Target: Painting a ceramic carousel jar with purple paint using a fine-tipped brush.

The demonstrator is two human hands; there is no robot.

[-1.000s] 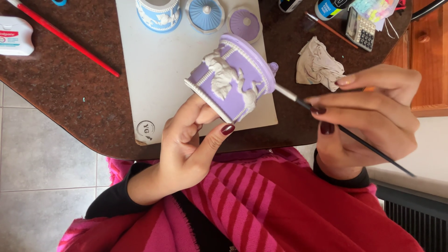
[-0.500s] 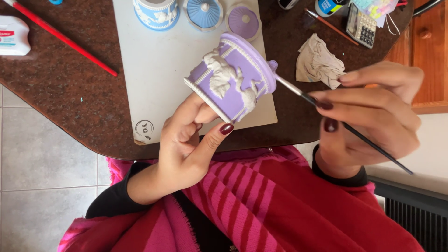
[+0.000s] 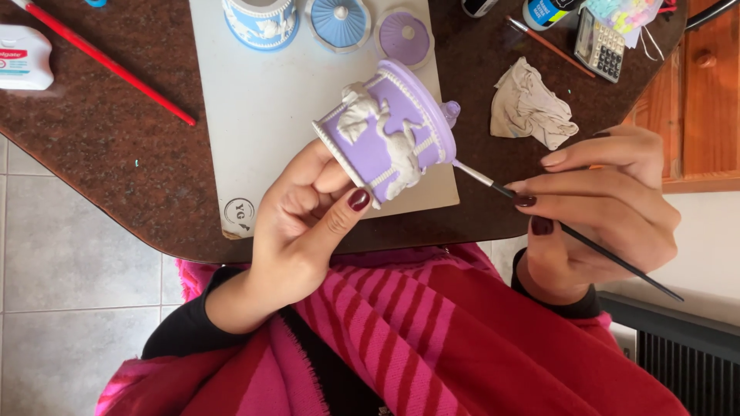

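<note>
the left hand point(image 3: 297, 231) has its grip clamped on a lilac jar point(image 3: 388, 137) with white raised figures, thumb pressed to the near side and fingers tucked under its base. the jar is tilted on its side, lifted off the surface point(image 3: 116, 146), its rim turned toward the right hand point(image 3: 605, 204).

the right hand's grip is closed on a thin black paintbrush point(image 3: 574, 235), pinched between thumb and fingertips; the metal ferrule and tip reach out from that grip and touch the jar's rim edge, while the handle trails back past the wrist.

beyond the left grip lies a pale grey board point(image 3: 254, 108), and at its far edge stand a blue jar point(image 3: 262, 19), a blue lid point(image 3: 339, 21) and a lilac lid point(image 3: 405, 37). just beyond the right grip sits a crumpled rag point(image 3: 532, 108), with a small calculator point(image 3: 600, 50) further out. well off to the left of the left grip lie a red brush point(image 3: 108, 63) and a white bottle point(image 3: 25, 58). below both grips spreads a pink and red striped shawl point(image 3: 432, 331).
</note>
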